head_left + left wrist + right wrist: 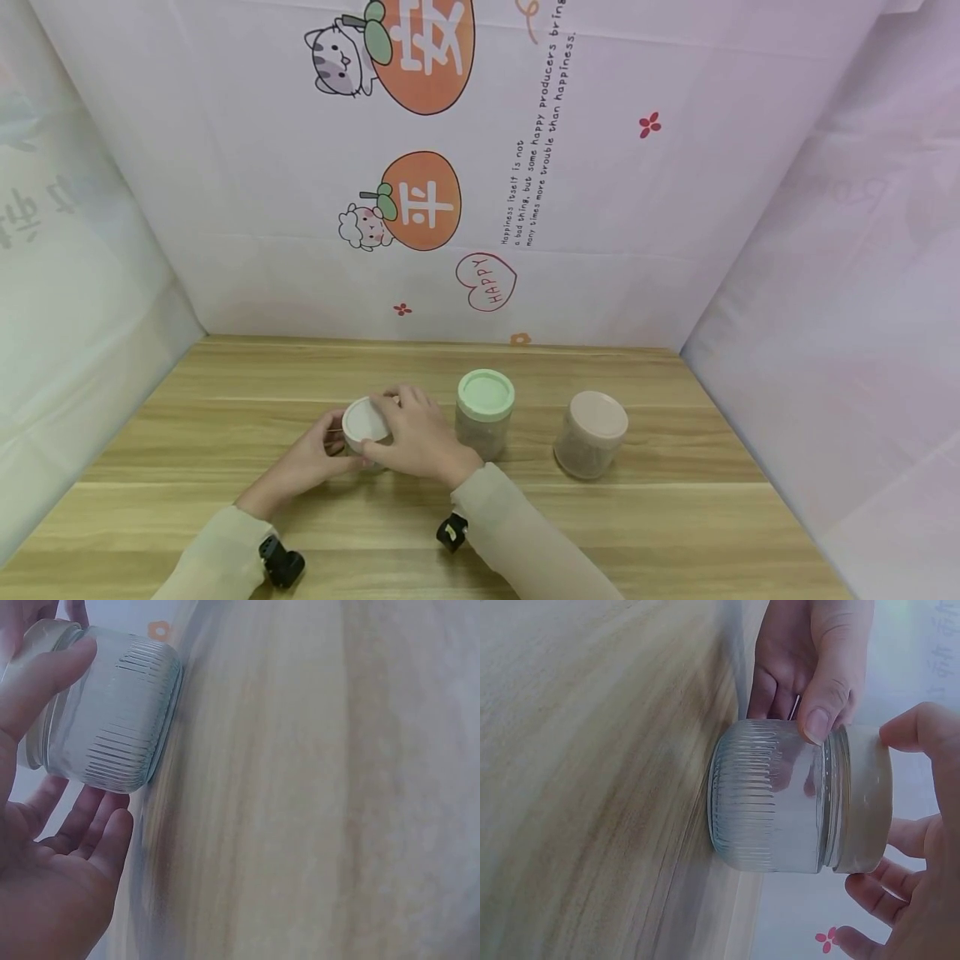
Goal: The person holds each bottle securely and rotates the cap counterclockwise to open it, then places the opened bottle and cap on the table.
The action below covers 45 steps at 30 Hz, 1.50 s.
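Note:
A clear ribbed glass jar [365, 454] with a white lid [366, 421] stands on the wooden table [225, 400], left of centre. My left hand [315, 457] holds its glass body. The thumb [821, 712] presses near the neck and the fingers lie behind the jar [769, 799]. My right hand [417, 437] reaches over from the right, its thumb and fingers curled round the white lid [862, 799]. In the left wrist view the jar [112, 712] sits against my left hand [52, 885]. The glass looks empty.
Two more lidded jars stand to the right of my hands: a green-lidded jar [485, 414] close by my right wrist and a pink-lidded jar [592, 434] further right. Printed cloth walls [600, 208] close in the table at the back and on both sides.

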Tool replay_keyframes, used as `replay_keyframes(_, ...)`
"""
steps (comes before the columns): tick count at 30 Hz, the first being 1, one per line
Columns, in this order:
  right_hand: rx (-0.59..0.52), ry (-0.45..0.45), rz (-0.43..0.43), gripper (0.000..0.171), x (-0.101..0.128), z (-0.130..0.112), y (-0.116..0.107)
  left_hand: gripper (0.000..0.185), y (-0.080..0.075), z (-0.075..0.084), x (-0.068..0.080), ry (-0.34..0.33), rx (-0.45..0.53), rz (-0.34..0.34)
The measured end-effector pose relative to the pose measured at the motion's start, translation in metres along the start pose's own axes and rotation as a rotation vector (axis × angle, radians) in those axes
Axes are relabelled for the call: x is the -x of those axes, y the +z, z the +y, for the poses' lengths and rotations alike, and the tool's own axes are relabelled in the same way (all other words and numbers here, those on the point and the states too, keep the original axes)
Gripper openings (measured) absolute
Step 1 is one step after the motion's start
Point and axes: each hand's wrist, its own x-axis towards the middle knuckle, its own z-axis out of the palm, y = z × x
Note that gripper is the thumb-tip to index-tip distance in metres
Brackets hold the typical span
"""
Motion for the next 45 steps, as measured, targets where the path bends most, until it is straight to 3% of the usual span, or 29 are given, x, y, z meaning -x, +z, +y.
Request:
replay_keyframes(8,-0.054,-0.051,-0.035,0.070,-0.0008,0.0021,0.0001,0.089,-0.0004,-0.0021,-0.0003,0.006,0.011,-0.002)
replay_keyframes(16,-0.119,-0.145,-0.052,0.063,-0.0018,0.0063,0.0017,0.083,-0.0001,-0.0069,-0.0018,0.058,0.023,-0.013)
replay_keyframes(25,-0.123,-0.104,-0.038,0.073,-0.0026,0.0074,0.0077,0.086,-0.0004,-0.0069,-0.0012,0.043,0.013,-0.006)
replay_keyframes(30,-0.063,-0.054,0.012,0.068,-0.0047,0.0035,0.0079,0.084,-0.0011,-0.0042,0.0001,0.040,0.030,-0.015)
replay_keyframes(35,0.013,-0.004,0.033,0.075,-0.0058,0.0004,0.0063,0.084,-0.0014,-0.0044,0.0002,0.015,0.049,-0.018)
replay_keyframes(45,0.080,-0.003,0.062,0.079,-0.0065,-0.0014,0.0078,0.085,-0.0019,-0.0038,-0.0004,0.010,0.037,-0.019)
